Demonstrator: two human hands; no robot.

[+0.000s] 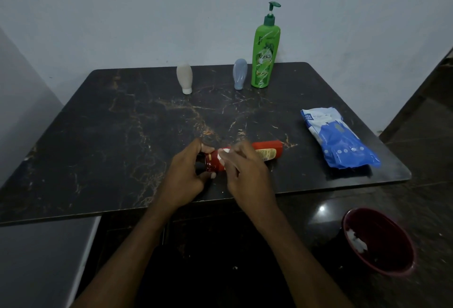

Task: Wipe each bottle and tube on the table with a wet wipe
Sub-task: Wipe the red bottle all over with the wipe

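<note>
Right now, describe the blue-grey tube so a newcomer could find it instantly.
Start at the dark marble table, then its far edge by the wall, where the tall green pump bottle stands. The blue-grey tube stands cap-down just left of it; the other tube, farther left, is off-white.

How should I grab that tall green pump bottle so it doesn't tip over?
Probably wrap your grip around the wide middle of the green pump bottle, coming from its right side. It stands upright, its body is broad there, and the blue-grey tube stands close on its left. The pump on top is thin and looks a poor handle.
</note>
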